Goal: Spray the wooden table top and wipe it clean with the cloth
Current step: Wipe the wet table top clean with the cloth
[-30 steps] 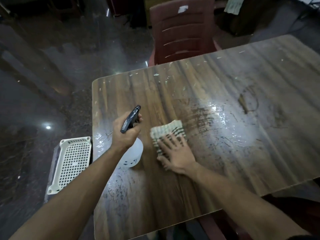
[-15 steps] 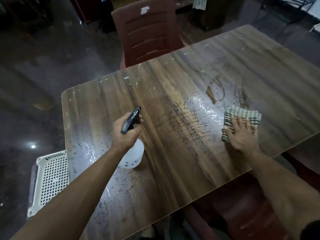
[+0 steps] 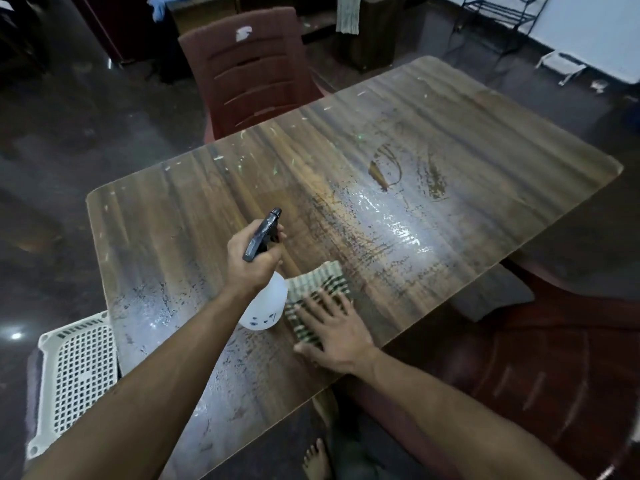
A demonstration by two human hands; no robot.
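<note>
Wet streaks on the table (image 3: 450, 140) are wiped with the cloth (image 3: 317, 285) pressed under the flat right hand (image 3: 334, 329), while the spray bottle (image 3: 265, 303) is gripped ready in the left hand (image 3: 251, 259).

Wet wooden worktop (image 3: 433, 140), two hands at lower centre.
Left hand (image 3: 251, 259) grips white spray bottle (image 3: 266, 308); right hand (image 3: 332, 332) flat on striped cloth (image 3: 317, 280). Maroon chair (image 3: 249, 67) upper centre; white basket (image 3: 74, 374) lower left.

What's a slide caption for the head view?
Left hand grips spray bottle; right hand presses cloth on wet table.
</note>
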